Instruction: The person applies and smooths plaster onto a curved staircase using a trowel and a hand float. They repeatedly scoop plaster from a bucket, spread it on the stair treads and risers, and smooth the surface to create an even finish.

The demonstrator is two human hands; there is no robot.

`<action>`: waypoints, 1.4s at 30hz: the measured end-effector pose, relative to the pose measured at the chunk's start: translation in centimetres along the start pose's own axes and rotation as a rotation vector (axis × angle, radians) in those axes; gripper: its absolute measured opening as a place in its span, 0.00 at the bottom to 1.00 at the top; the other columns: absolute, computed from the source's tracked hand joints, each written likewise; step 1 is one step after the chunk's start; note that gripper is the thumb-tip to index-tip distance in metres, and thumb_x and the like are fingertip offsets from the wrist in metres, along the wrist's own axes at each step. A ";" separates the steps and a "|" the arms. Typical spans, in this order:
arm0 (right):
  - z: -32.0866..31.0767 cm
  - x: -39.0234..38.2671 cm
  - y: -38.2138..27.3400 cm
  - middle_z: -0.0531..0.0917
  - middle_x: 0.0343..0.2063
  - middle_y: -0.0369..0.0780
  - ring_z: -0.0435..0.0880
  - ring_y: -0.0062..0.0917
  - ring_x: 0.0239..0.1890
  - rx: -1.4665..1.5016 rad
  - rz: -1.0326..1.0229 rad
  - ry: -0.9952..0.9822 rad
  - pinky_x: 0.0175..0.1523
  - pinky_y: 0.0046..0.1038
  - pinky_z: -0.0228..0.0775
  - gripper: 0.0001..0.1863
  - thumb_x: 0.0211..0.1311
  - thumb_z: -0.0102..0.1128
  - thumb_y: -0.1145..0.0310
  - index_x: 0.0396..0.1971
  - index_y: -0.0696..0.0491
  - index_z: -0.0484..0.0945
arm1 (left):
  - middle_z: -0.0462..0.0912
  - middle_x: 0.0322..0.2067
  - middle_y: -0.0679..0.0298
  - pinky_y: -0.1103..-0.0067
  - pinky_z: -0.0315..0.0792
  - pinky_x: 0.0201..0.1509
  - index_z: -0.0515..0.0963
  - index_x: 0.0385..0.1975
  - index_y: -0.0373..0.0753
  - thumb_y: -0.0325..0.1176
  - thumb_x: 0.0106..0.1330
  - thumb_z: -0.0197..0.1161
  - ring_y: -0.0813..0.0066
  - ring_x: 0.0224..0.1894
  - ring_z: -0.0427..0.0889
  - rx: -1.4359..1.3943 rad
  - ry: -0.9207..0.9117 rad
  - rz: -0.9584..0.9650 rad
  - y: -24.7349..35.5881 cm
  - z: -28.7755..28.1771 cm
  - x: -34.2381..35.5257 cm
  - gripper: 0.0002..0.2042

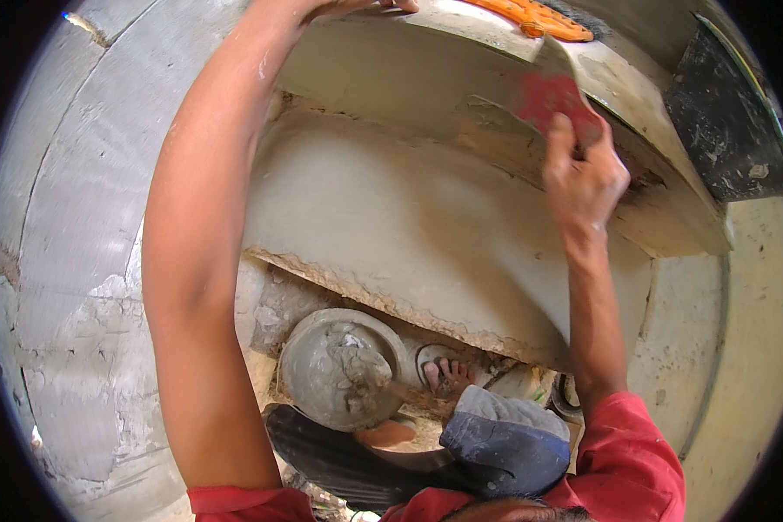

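Observation:
My right hand (587,174) is closed on a flat scraper (555,91), red with a pale blade, held against the upper edge of the concrete step's vertical face (383,78). My left hand (383,5) reaches to the ledge at the top edge of the frame; only some bent fingers show, so its grip is unclear. An orange tool with dark bristles (531,17) lies on that ledge, just beyond the scraper. Below the ledge is a smooth grey plastered slab (391,209) with a rough, crumbly front edge.
A round bucket of grey mix (331,374) stands below the slab, beside my bare foot (448,374) and bent knee (505,435). A plastered grey surface (70,287) runs along the left, a pale surface (757,287) along the right, with a dark panel (722,113) at upper right.

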State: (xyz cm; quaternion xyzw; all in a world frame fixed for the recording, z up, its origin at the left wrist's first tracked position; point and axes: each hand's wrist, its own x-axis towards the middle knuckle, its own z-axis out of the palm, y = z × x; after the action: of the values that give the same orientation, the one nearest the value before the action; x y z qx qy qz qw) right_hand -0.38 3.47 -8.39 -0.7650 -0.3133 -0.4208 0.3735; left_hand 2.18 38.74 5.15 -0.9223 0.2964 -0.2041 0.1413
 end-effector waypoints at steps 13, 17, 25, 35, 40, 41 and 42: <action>-7.5 11.4 2.6 0.84 0.24 0.45 0.78 0.27 0.25 -0.094 -0.124 -0.746 0.36 0.33 0.73 0.16 0.66 0.71 0.65 0.45 0.63 0.87 | 0.93 0.37 0.48 0.68 0.80 0.50 0.91 0.43 0.31 0.48 0.81 0.52 0.62 0.39 0.88 -0.830 0.144 -0.442 7.6 0.6 3.1 0.26; -7.6 13.3 4.3 0.84 0.25 0.47 0.79 0.28 0.25 -0.159 -0.112 -0.746 0.37 0.35 0.74 0.17 0.66 0.71 0.64 0.46 0.63 0.86 | 0.93 0.38 0.48 0.70 0.80 0.52 0.92 0.43 0.32 0.47 0.81 0.51 0.60 0.41 0.89 -0.892 0.131 -0.440 7.4 0.8 2.9 0.26; -9.6 5.2 -1.0 0.94 0.35 0.39 0.89 0.18 0.33 -0.057 -0.073 -0.411 0.40 0.24 0.81 0.15 0.72 0.71 0.67 0.54 0.54 0.88 | 0.93 0.42 0.46 0.67 0.78 0.58 0.93 0.43 0.33 0.54 0.83 0.42 0.56 0.46 0.88 -0.832 0.046 -0.509 6.8 0.2 3.7 0.34; 3.1 0.1 0.0 0.90 0.31 0.47 0.90 0.40 0.28 0.079 -0.117 -0.162 0.33 0.37 0.82 0.11 0.69 0.70 0.68 0.47 0.56 0.88 | 0.91 0.49 0.43 0.64 0.71 0.69 0.92 0.46 0.33 0.56 0.84 0.38 0.49 0.57 0.84 -0.863 0.010 -0.623 7.9 -1.0 3.8 0.36; -6.8 0.4 4.8 0.91 0.30 0.43 0.88 0.27 0.27 -0.090 0.113 -0.115 0.36 0.28 0.80 0.11 0.70 0.73 0.67 0.46 0.56 0.89 | 0.91 0.48 0.44 0.64 0.72 0.70 0.92 0.46 0.33 0.56 0.84 0.39 0.50 0.57 0.84 -0.976 0.043 -0.626 8.2 -0.5 3.5 0.36; -9.2 0.8 5.2 0.91 0.31 0.45 0.90 0.31 0.28 -0.130 0.230 -0.185 0.37 0.28 0.81 0.12 0.69 0.73 0.66 0.47 0.56 0.89 | 0.91 0.48 0.44 0.65 0.72 0.70 0.92 0.46 0.34 0.56 0.84 0.39 0.50 0.57 0.84 -1.012 0.044 -0.626 8.3 -0.3 3.5 0.36; -11.1 1.4 5.5 0.91 0.32 0.46 0.90 0.30 0.30 -0.066 0.181 -0.144 0.40 0.28 0.80 0.13 0.69 0.73 0.66 0.48 0.56 0.89 | 0.91 0.48 0.44 0.65 0.71 0.71 0.92 0.46 0.34 0.56 0.84 0.39 0.50 0.57 0.84 -1.045 0.047 -0.626 8.2 -0.3 3.6 0.35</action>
State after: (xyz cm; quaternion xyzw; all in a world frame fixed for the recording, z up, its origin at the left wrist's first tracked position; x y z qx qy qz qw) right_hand 0.07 -8.38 -4.75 -0.8302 -0.2550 -0.3394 0.3612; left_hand 0.67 30.04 3.35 -0.9081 0.0753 -0.0839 -0.4034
